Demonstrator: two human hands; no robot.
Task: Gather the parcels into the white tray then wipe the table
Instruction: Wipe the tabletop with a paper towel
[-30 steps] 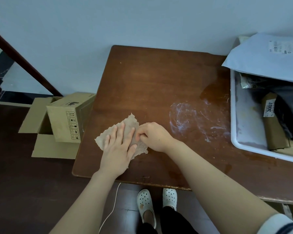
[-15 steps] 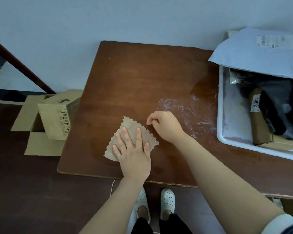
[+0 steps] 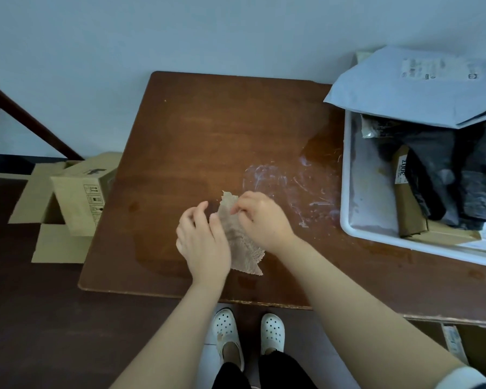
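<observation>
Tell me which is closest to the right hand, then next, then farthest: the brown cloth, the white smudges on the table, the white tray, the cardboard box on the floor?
1. Brown cloth: pinched by the right hand.
2. White smudges: on the table, just beyond the hand.
3. White tray: farther right, holding parcels.
4. Cardboard box: far left, on the floor.

Looks like a parcel/mail sorting spot, prob. a back room or stockroom. Scuffed brown worktop (image 3: pixel 208 141) against a bare wall, white tray (image 3: pixel 348 175) full of bagged parcels w/ shipping labels, open cardboard boxes (image 3: pixel 76 197) on the dark floor (image 3: pixel 26 318) beside it.
</observation>
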